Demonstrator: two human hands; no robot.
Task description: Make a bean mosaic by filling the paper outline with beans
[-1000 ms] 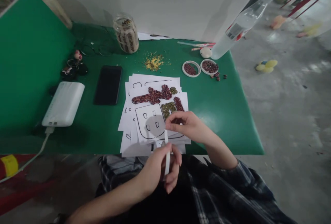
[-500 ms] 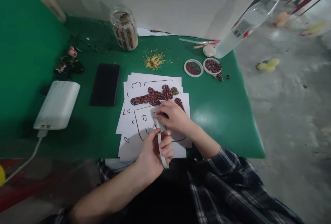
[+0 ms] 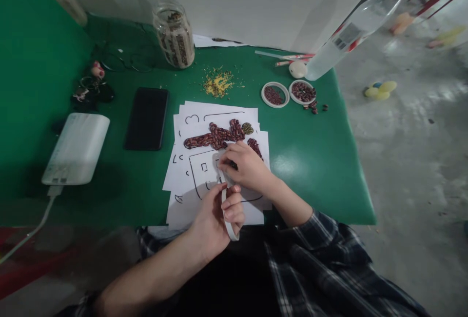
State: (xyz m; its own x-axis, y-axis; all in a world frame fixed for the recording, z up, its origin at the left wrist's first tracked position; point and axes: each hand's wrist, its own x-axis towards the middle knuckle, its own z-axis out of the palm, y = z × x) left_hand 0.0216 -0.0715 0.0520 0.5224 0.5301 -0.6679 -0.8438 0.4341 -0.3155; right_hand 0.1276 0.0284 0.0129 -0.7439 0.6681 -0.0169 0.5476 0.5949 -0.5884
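My left hand (image 3: 223,214) is closed on a narrow, curved white piece (image 3: 229,227), which looks like a round lid seen edge-on. Just beyond it, my right hand (image 3: 244,166) hovers low over a drawn sheet of paper (image 3: 197,180), fingertips pinched together; anything between them is too small to make out. Dark red beans (image 3: 215,136) lie packed in a long shape on the papers, above my right hand. Beside them sit a small patch of green beans (image 3: 247,128) and another patch of red beans (image 3: 255,147), partly covered by my right hand.
Two white lids, one with small red beans (image 3: 274,95) and one with larger beans (image 3: 302,91), stand right of yellow grains (image 3: 218,84). A glass jar (image 3: 174,36), a phone (image 3: 147,119), a power bank (image 3: 76,148) and a tilted plastic bottle (image 3: 351,36) are around.
Both hands keep nearly the same place and grip. The view has shifted slightly, so the objects on the table's left side appear a little further left.
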